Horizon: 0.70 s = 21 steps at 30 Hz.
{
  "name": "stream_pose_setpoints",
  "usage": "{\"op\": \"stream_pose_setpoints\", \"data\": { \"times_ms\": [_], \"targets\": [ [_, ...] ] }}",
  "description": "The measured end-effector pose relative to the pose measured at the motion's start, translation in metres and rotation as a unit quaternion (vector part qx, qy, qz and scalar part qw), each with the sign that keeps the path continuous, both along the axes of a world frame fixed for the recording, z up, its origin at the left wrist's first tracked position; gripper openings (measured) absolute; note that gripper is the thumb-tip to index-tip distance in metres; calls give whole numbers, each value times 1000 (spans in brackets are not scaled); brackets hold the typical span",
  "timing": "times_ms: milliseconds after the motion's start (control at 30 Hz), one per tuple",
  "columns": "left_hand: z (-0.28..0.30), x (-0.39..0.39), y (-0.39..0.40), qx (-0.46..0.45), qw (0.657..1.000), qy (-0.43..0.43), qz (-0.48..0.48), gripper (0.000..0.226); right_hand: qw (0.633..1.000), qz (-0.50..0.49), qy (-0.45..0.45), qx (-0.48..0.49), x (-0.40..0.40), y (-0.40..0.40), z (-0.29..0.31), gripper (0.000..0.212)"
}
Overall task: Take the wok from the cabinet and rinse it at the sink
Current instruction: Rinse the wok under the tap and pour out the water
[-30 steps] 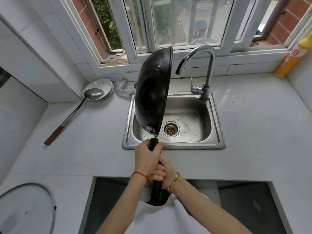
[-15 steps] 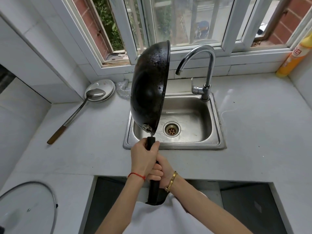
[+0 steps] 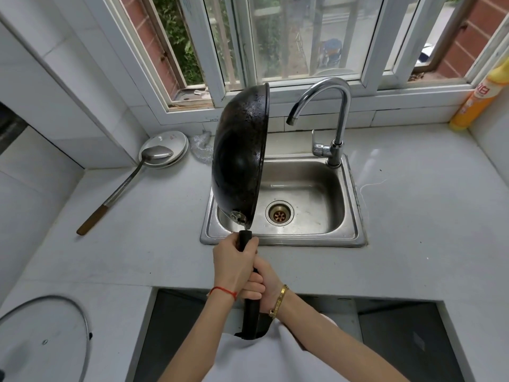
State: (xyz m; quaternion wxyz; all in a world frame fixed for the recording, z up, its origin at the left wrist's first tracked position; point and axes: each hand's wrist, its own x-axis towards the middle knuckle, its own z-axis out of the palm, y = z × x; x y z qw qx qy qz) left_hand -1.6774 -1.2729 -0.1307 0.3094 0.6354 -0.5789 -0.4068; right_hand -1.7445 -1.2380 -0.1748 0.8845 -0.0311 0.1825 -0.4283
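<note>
A black wok [image 3: 238, 158] stands almost on edge over the left part of the steel sink [image 3: 352, 232], its wet dark underside turned to the left and its hollow side facing the chrome tap [image 3: 337, 117]. Both hands hold its long black handle. My left hand [image 3: 234, 261] grips the handle close to the wok. My right hand [image 3: 261, 285] wraps it just behind and lower. No water runs from the tap's spout. The sink drain [image 3: 279, 213] lies uncovered to the right of the wok.
A metal ladle [image 3: 124, 186] rests on stacked white plates [image 3: 168, 146] at the back left. A glass lid [image 3: 44, 340] lies at the near left. A yellow bottle [image 3: 479, 100] stands at the back right corner. The window frame runs close behind the wok.
The wok has shifted slightly left and tipped a little more upright over the sink. Both hands stay on the handle.
</note>
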Motion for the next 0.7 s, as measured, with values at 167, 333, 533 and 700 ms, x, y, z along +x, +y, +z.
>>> {"op": "stream_pose_setpoints", "data": {
  "times_ms": [167, 333, 533, 700],
  "targets": [
    [2, 0, 1, -11, 1000, 1, -1, 17, 1000, 10, 6, -12, -1, -2, -1, 64],
    [-2, 0, 3, -2, 1000, 0, -3, 21, 1000, 11, -6, -2, -2, 2, -6, 62],
    [-5, 0, 5, 9, 1000, -4, -1, 21, 999, 4, -17, 27, -1, 5, -11, 70],
    [-4, -1, 6, 9, 1000, 1, 8, 18, 1000, 12, -1, 10, -2, 4, -8, 66]
  ]
}}
